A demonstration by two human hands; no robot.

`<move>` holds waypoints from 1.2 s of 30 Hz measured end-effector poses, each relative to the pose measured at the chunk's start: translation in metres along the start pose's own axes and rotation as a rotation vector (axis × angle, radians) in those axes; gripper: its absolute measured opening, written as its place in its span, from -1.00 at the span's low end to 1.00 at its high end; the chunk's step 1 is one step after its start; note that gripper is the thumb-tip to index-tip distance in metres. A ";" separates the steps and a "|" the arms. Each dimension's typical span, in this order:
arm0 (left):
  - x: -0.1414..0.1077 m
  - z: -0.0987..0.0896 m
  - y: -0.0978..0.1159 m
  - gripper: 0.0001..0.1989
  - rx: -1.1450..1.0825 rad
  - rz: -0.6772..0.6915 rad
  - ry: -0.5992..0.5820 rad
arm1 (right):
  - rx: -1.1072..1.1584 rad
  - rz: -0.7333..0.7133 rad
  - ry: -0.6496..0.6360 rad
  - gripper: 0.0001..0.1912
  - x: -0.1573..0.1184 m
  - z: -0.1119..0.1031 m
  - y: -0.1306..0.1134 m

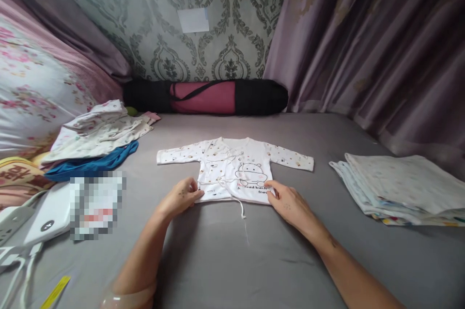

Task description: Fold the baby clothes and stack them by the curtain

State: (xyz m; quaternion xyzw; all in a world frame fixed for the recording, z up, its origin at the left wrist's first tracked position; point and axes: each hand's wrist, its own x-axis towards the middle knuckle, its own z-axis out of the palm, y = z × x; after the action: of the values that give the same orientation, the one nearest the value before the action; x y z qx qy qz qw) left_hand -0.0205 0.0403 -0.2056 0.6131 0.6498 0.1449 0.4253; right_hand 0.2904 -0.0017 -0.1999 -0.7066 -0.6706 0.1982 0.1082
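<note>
A small white baby shirt (234, 168) with long sleeves and a printed animal lies spread flat on the grey sheet, its sleeves stretched out to both sides. White strings are tied at its front, and one end hangs past the hem. My left hand (181, 195) is closed on the shirt's lower left corner, thumb and fingers pinched together. At the lower right corner, my right hand (290, 202) pinches the fabric near the hem.
Folded white cloths (407, 188) are stacked at the right. Loose clothes (105, 130), a blue garment (94, 161), a white power bank (51, 212) and cables lie left. A black and red bag (203, 97) lies along the wall.
</note>
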 end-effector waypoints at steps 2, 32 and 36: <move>0.001 -0.002 -0.002 -0.71 0.019 -0.030 -0.010 | -0.024 -0.001 -0.009 -0.64 -0.001 -0.001 0.000; 0.009 0.054 0.010 -0.53 0.588 0.729 0.044 | -0.012 -0.615 -0.168 -0.49 -0.004 0.017 -0.015; 0.010 0.053 0.009 -0.53 0.541 0.691 0.046 | 0.240 -0.555 -0.209 -0.54 0.014 0.001 -0.002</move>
State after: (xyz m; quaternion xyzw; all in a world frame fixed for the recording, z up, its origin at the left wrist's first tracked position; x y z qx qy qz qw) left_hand 0.0257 0.0338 -0.2342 0.8803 0.4305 0.1169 0.1613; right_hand 0.2888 0.0126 -0.2020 -0.4548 -0.8171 0.3104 0.1710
